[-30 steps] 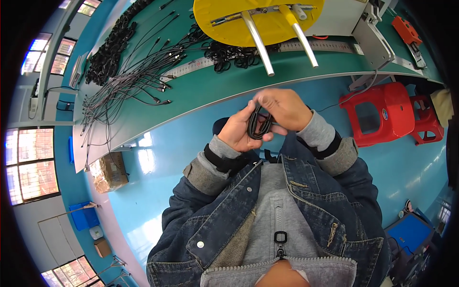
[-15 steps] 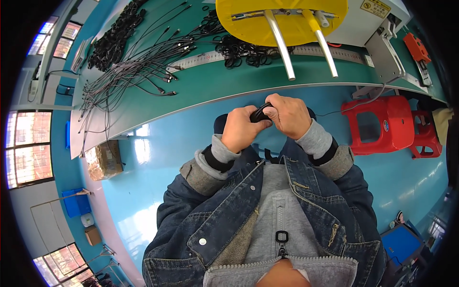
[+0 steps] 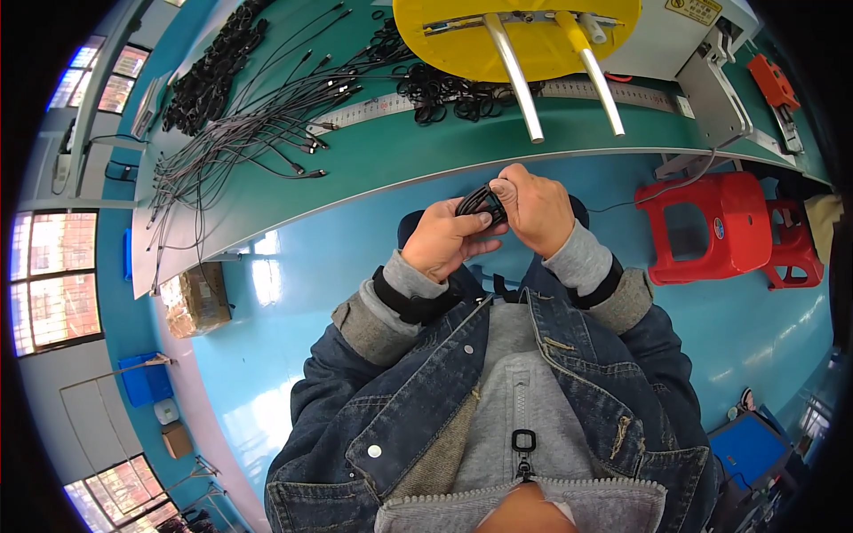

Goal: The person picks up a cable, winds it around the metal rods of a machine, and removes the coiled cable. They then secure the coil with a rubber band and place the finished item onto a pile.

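Observation:
A coiled black cable [image 3: 477, 202] is held between both hands, in front of my lap and just short of the table's near edge. My left hand [image 3: 442, 240] grips the coil from the left, its thumb pressed on top and its other fingers beneath. Closed on the coil's right end, my right hand [image 3: 538, 209] has its thumb and forefinger pinched together. Part of the coil is hidden behind the fingers.
On the green table [image 3: 293, 195] lie many loose cables [image 3: 231, 133], a pile of black coils [image 3: 209, 84], black rings [image 3: 444, 98] and a steel ruler [image 3: 369, 108]. A yellow disc with two metal rods [image 3: 533, 35] overhangs it. Red stools [image 3: 742, 226] stand right.
My left hand has rolled outward, showing more of the palm and of the coil's loops. My right hand has shifted slightly up, still on the coil.

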### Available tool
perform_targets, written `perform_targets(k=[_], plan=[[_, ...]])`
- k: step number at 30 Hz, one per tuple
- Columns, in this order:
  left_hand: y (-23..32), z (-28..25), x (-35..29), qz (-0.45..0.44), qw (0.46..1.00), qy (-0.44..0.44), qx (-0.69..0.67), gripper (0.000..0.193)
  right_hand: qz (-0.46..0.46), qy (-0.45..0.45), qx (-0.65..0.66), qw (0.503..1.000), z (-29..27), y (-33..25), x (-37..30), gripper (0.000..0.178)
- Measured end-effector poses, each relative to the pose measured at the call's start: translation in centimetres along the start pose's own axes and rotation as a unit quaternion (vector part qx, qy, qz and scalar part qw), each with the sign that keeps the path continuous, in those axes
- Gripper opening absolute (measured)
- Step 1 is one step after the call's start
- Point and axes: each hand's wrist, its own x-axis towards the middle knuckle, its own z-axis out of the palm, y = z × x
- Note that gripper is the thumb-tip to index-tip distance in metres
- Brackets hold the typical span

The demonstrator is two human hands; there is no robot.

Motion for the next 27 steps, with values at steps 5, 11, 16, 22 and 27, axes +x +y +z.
perform_targets(k=[5,11,16,22,27], plan=[[-0.4,0.2,0.4,-0.005,0.998,0.060,-0.034,0.018,-0.090,0.124,-0.071,0.986,0.0,-0.4,-0.2,0.028],[-0.9,0.2,0.6,0.051,0.994,0.093,-0.007,0.016,-0.079,0.131,-0.060,0.986,0.1,-0.5,-0.1,0.028],[-1.5,0.4,0.2,0.056,0.994,0.041,-0.087,0.016,-0.019,0.095,0.022,0.995,0.1,0.6,-0.3,0.027],[-0.8,0.8,-0.6,0.060,0.993,-0.070,-0.070,0.019,-0.040,0.070,0.130,0.988,-0.3,1.2,-0.6,0.031],[0.8,0.4,-0.6,-0.031,0.980,-0.187,-0.063,0.024,-0.094,0.021,0.118,0.988,-0.5,1.3,-0.4,0.027]])
